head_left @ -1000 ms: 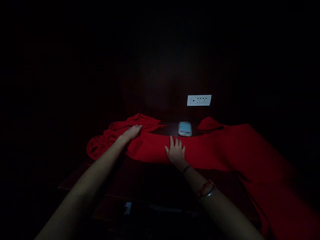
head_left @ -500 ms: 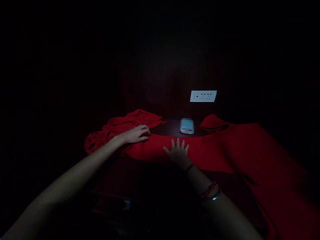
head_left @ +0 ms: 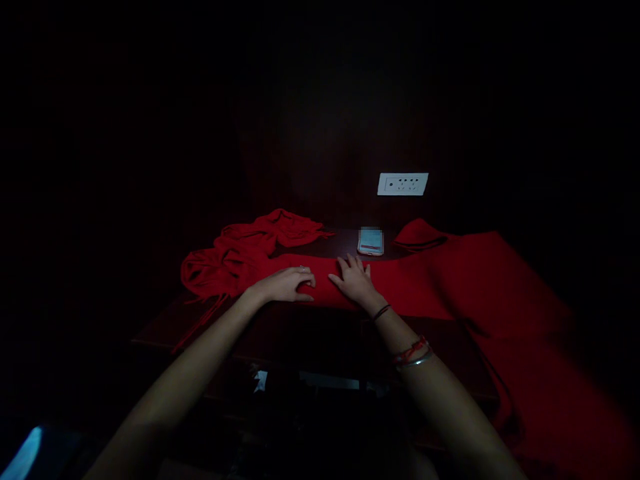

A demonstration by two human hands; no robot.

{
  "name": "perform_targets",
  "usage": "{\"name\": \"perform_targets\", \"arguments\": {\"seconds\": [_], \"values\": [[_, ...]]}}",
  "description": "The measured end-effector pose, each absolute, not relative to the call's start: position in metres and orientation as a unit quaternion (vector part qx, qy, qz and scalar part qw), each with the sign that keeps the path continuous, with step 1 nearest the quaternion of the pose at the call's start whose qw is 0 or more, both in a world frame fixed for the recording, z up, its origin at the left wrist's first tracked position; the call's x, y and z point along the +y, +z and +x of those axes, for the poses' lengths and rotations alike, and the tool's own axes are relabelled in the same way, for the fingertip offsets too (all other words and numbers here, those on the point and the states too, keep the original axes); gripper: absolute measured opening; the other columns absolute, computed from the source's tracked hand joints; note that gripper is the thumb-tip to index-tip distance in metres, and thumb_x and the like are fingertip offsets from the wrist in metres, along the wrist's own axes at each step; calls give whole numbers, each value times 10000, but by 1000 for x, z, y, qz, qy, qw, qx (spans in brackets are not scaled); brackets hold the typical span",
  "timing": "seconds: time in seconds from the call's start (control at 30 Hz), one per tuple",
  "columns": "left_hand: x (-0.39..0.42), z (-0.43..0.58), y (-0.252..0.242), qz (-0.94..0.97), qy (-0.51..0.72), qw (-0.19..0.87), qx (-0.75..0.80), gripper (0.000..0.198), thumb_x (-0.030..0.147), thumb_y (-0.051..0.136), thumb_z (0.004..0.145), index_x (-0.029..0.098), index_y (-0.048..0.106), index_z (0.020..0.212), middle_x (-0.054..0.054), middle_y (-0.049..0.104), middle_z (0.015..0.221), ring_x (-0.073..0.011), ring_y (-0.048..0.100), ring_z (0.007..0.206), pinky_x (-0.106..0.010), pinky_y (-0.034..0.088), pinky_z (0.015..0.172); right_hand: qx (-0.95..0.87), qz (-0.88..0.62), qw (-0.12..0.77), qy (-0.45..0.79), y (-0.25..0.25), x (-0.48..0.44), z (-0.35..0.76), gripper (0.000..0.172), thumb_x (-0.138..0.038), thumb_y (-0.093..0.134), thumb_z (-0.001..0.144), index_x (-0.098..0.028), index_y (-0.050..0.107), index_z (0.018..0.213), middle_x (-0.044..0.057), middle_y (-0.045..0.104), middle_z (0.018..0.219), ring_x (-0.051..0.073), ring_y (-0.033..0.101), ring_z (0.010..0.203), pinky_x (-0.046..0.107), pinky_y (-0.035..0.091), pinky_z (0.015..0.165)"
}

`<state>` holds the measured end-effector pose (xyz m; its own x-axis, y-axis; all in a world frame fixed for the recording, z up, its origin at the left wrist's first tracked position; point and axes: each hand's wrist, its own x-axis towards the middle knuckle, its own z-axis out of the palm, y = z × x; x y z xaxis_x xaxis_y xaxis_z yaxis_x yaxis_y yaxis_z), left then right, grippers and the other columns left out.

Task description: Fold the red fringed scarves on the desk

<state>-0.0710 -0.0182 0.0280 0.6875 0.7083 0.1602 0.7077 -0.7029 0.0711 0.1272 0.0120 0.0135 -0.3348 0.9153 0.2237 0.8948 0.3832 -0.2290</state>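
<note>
A long red scarf (head_left: 400, 288) lies across the dark table, flat in the middle. Its left part is bunched in folds (head_left: 240, 250), with thin fringe strands hanging at the near side. My right hand (head_left: 356, 280) rests on the flat middle stretch, fingers spread and pointing away from me. Just left of it, my left hand (head_left: 289, 285) lies on the same stretch with its fingers bent and the thumb apart from them. No cloth is visibly pinched in either hand. A phone (head_left: 371, 242) with a lit screen lies beyond my right hand.
A white socket panel (head_left: 403, 184) is on the dark wall behind the table. At right the red cloth spreads wide and hangs over the table's near edge. Below the table edge (head_left: 165, 343) are dim shapes I cannot make out. Surroundings are very dark.
My left hand has moved right and slightly nearer to me, closer to my right hand. My right hand's fingers are less spread. The view has shifted, showing the fringe at left.
</note>
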Motion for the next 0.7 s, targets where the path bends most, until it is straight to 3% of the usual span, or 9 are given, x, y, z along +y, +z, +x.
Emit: {"name": "perform_targets", "arguments": {"seconds": [0.1, 0.2, 0.43, 0.57, 0.7], "values": [[-23, -60, 20, 920, 115, 36, 374, 267, 411, 544, 708, 168, 526, 818, -15, 521, 806, -136, 486, 756, -225, 367, 705, -873, -458, 161, 49, 25, 9, 142, 399, -358, 418, 792, -135, 483, 1116, 126, 492, 1128, 196, 441, 1026, 316, 324, 859], [-27, -61, 14, 917, 142, 57, 369, 220, 363, 538, 726, 161, 533, 815, -17, 528, 819, -127, 485, 766, -217, 359, 714, -916, -374, 132, 64, 30, -1, 162, 273, -280, 464, 776, -136, 572, 981, 82, 586, 958, 145, 518, 875, 225, 364, 780], [-24, -61, 13, 919, 160, 70, 355, 107, 200, 482, 743, 150, 563, 792, -13, 550, 769, -107, 493, 730, -199, 363, 700, -934, -354, 37, -12, 27, -38, 184, 176, -218, 470, 766, -157, 608, 856, 78, 597, 881, 149, 538, 824, 219, 373, 711], [-27, -61, 12, 916, 174, 35, 361, 242, 63, 439, 658, 151, 557, 850, -11, 545, 785, -107, 494, 741, -197, 367, 710, -920, -387, 20, -61, 26, -44, 180, 216, -188, 385, 810, -144, 594, 842, 97, 590, 866, 151, 546, 805, 223, 377, 675], [-29, -64, 14, 912, 182, 24, 366, 201, 97, 435, 686, 154, 564, 830, -13, 543, 765, -107, 491, 716, -203, 375, 694, -918, -386, 26, -80, 28, -46, 179, 237, -193, 347, 832, -140, 575, 866, 101, 580, 885, 154, 537, 823, 223, 376, 672]]}}
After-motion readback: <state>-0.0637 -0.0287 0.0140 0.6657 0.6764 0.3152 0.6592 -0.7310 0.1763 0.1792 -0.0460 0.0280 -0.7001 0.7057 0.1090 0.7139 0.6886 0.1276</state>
